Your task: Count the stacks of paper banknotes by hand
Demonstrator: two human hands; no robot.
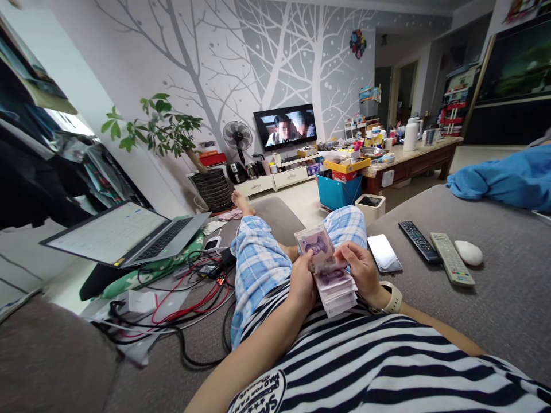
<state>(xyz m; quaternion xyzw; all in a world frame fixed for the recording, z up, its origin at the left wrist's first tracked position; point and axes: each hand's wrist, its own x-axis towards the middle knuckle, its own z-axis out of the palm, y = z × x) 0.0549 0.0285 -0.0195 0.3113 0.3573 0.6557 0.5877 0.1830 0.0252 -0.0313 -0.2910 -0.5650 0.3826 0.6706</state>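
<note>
I sit reclined on a grey sofa, with a striped shirt and blue plaid shorts in view. My left hand (302, 282) grips the left side of a stack of banknotes (334, 289) resting on my lap. Its thumb lifts one note (315, 245) upright off the top. My right hand (360, 269), a pale watch at its wrist, pinches the stack's right edge with curled fingers. Both hands touch the notes.
A phone (384, 253), two remotes (419, 241) (451, 266) and a white mouse (469, 252) lie on the sofa to my right, near a blue blanket (503, 178). An open laptop (129, 232) and tangled cables (189, 298) sit to my left. A television (286, 126) and a cluttered table (408, 155) stand beyond.
</note>
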